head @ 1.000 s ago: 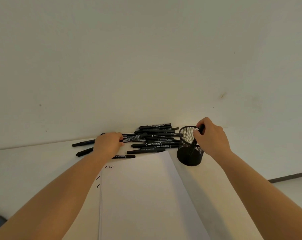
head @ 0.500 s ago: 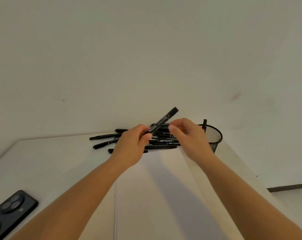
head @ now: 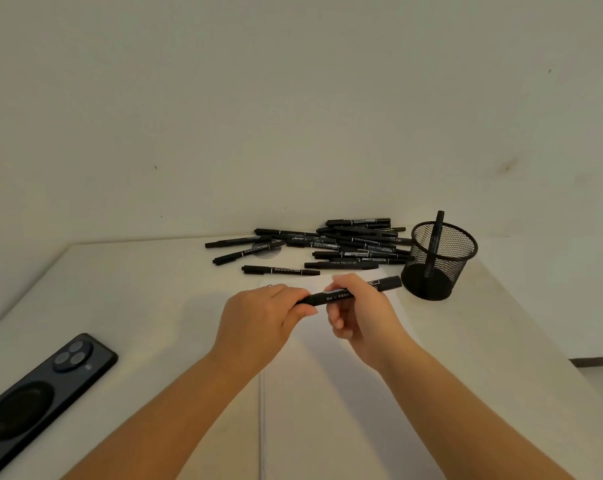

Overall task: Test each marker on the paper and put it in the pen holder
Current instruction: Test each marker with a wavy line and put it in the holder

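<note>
Both hands hold one black marker (head: 331, 296) level over the top of the white paper (head: 327, 393). My left hand (head: 262, 320) grips its left end, and my right hand (head: 358, 313) pinches its middle, with the capped right end sticking out toward the holder. The black mesh pen holder (head: 438, 261) stands at the right, one marker (head: 436, 233) upright inside it. A pile of several black markers (head: 345, 245) lies by the wall, behind the paper.
A dark phone (head: 40, 393) lies face down at the table's left front. The white table (head: 137, 289) meets a plain wall behind the pile. The table's right edge runs just past the holder, with floor below.
My right hand left the pen holder and my left hand lifted a marker from the pile. Both hands now hold it lower and closer, over the paper.
</note>
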